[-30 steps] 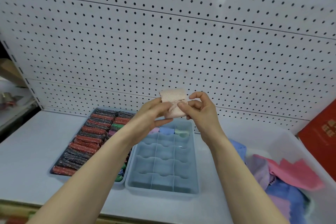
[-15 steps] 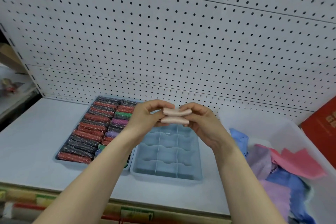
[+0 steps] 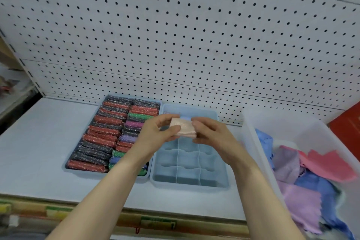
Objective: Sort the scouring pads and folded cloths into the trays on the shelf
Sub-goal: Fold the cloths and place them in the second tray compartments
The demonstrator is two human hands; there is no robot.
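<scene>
Starting at the shelf's (image 3: 39, 142) left edge, a blurred clutter beyond it is too smeared to name. Toward the back, against the pegboard (image 3: 175, 35), sits the left tray (image 3: 67, 166), packed with 2 columns of glittery scouring pads (image 3: 101, 138): mostly red and dark in the left column, green, purple and blue mixed into the right. The left forearm crosses that tray's near right corner and hides the pads there.

Touching its right side is the divided tray (image 3: 224, 183), 3 compartments across; its near rows show only bare bottoms. Both hands hang over its far half, so most of that part is covered; a blue folded piece (image 3: 186, 118) peeks out in the back row, and what lies beside it is too hidden to tell.

Left hand (image 3: 155, 136) and right hand (image 3: 210, 134) share 1 peach folded cloth (image 3: 183, 128) held above the divided tray, not touching it. Each grip is pinched on an end of the cloth, thumb on the near face, fingers behind.

At the shelf's right edge a translucent bin (image 3: 253, 138) holds loose cloths (image 3: 311, 177) in blue, lilac and coral; its near and right sides are cut off by the frame, as is a red object (image 3: 348, 122) behind it.
</scene>
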